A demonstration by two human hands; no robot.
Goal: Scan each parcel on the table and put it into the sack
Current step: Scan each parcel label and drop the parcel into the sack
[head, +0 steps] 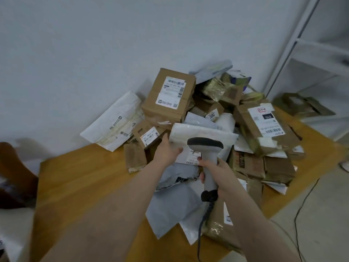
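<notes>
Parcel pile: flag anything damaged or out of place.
The right box is crushed and torn. The grey mailer in front looks ripped open. The white mailer leaning on the wall is yellow-stained. One near parcel seems to overhang the table.

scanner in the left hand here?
No, the right hand grips the scanner by its handle, while the left hand holds a white mailer up by its edge.
</notes>
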